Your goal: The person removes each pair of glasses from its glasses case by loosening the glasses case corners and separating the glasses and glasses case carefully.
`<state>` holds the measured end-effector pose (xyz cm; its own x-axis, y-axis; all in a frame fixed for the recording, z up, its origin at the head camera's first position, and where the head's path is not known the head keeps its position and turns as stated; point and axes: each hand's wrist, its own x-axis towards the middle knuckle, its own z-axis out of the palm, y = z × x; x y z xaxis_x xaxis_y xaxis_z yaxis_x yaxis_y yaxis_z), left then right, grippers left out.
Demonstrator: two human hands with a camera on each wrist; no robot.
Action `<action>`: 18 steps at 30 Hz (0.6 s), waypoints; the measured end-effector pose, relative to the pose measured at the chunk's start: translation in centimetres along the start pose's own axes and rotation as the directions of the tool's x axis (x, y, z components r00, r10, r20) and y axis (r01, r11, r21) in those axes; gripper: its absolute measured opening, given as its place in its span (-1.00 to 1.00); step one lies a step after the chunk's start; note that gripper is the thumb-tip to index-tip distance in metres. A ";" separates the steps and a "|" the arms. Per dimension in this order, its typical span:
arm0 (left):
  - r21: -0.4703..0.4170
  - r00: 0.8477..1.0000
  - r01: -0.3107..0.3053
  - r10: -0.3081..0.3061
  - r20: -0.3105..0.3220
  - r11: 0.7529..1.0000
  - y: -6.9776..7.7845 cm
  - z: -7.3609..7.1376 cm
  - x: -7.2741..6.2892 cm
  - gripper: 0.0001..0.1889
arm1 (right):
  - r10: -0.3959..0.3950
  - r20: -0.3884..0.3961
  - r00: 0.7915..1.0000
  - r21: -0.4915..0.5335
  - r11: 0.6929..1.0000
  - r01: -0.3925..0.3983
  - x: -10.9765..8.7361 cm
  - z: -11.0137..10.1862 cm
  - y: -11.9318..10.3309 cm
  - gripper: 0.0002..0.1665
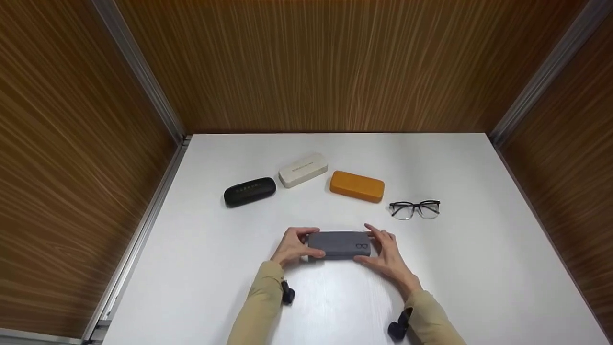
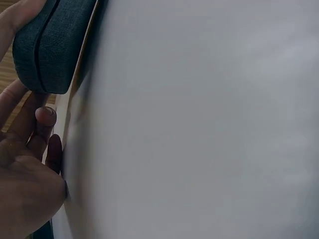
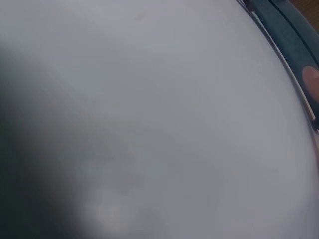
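Note:
A grey glasses case (image 1: pixel 339 244) with a small glasses emblem at its right end lies closed on the white table in front of the person. The left hand (image 1: pixel 294 247) holds its left end, thumb along the near edge and fingers at the far side. At the other end is the right hand (image 1: pixel 387 254), thumb on the near corner and fingers by the far corner, the index finger raised. The left wrist view shows the rounded end and lid seam of the case (image 2: pixel 52 55) above the lower fingers. In the right wrist view a fingertip (image 3: pixel 311 82) presses its side.
Behind the hands lie a black glasses case (image 1: pixel 250 191), a cream glasses case (image 1: pixel 303 170) and an orange glasses case (image 1: pixel 357 186). Black-framed glasses (image 1: pixel 414 210) rest to the right. Wood-grain panels (image 1: pixel 335 67) enclose the white table (image 1: pixel 479 268) at the back and sides.

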<state>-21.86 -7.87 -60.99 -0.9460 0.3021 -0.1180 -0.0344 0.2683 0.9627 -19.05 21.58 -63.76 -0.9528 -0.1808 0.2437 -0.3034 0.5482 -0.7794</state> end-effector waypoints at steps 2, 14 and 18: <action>0.004 1.000 -0.015 0.015 0.003 1.000 0.1 0.1 -0.1 -0.34 | -0.030 -0.003 1.000 -0.025 0.999 0.030 0.1 0.0 0.1 0.06; 0.035 0.999 -0.040 0.039 0.037 0.999 -0.1 0.0 0.1 -0.34 | -0.085 0.035 0.996 -0.077 0.993 0.087 0.1 -0.1 0.3 -0.07; 0.065 0.998 -0.044 0.041 0.049 0.997 -0.2 -0.1 0.1 -0.31 | -0.089 0.043 0.995 -0.078 0.993 0.092 0.2 -0.2 0.3 -0.08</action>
<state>-21.98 -7.96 -61.17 -0.9298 0.3570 -0.0898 0.0285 0.3132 0.9493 -19.30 21.86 -63.81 -0.9208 -0.2640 0.2870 -0.3896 0.5910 -0.7063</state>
